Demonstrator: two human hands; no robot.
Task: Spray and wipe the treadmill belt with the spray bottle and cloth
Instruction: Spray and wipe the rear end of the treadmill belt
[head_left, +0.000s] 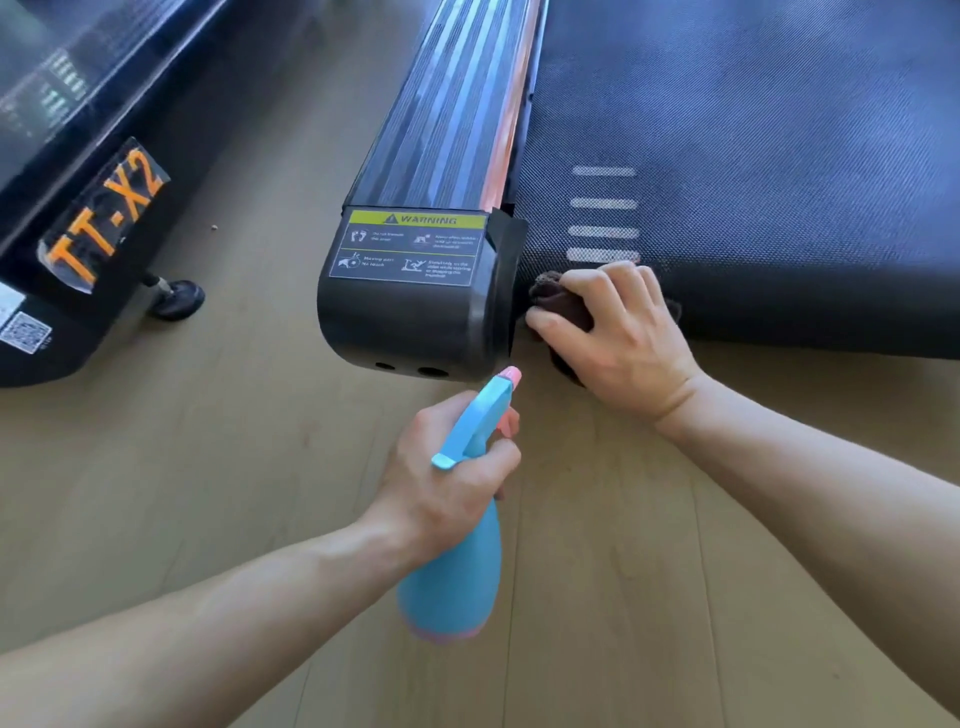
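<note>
The right grip (618, 332) clutches the cloth (550, 292) on the belt (753, 182), which runs toward twelve o'clock. The left grip (441, 467) holds the spray bottle (457, 561).

The right hand (618, 332) presses a bunched dark brown cloth (553, 296) against the rear left corner of the dark woven treadmill belt (753, 156), beside the grey ribbed side rail (447, 130) with its yellow warning label (415, 244). The left hand (447, 467) grips a blue plastic spray bottle with a pink nozzle (457, 566) above the pale wooden floor (234, 441), nozzle pointing toward the rail's end cap.
</note>
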